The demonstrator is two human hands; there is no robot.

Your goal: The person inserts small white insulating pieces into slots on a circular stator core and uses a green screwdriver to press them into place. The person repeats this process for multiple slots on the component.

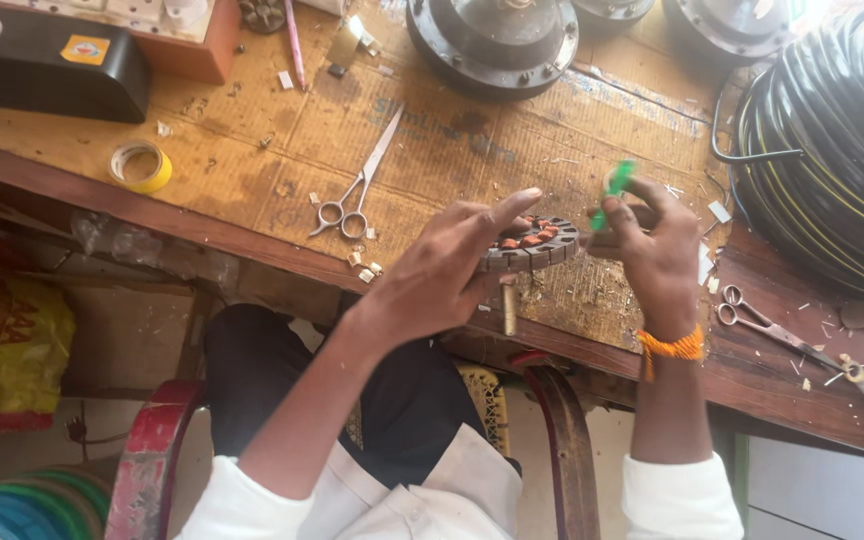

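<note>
A: Left hand [452, 265]?
B: Pinches stator core [532, 243] over the bench [252, 170] front edge, steadying it.
A: Right hand [652, 250]?
B: Pinches green strip [612, 190] upright above the core, likely for slot access.

two scissors [357, 185] [767, 325], one tape roll [140, 166], one wire coil [832, 150], three round motor housings [494, 40] [612, 10] [732, 25]

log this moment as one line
left hand: holds wound stator ring | right hand: holds green strip | scissors: on bench
</note>
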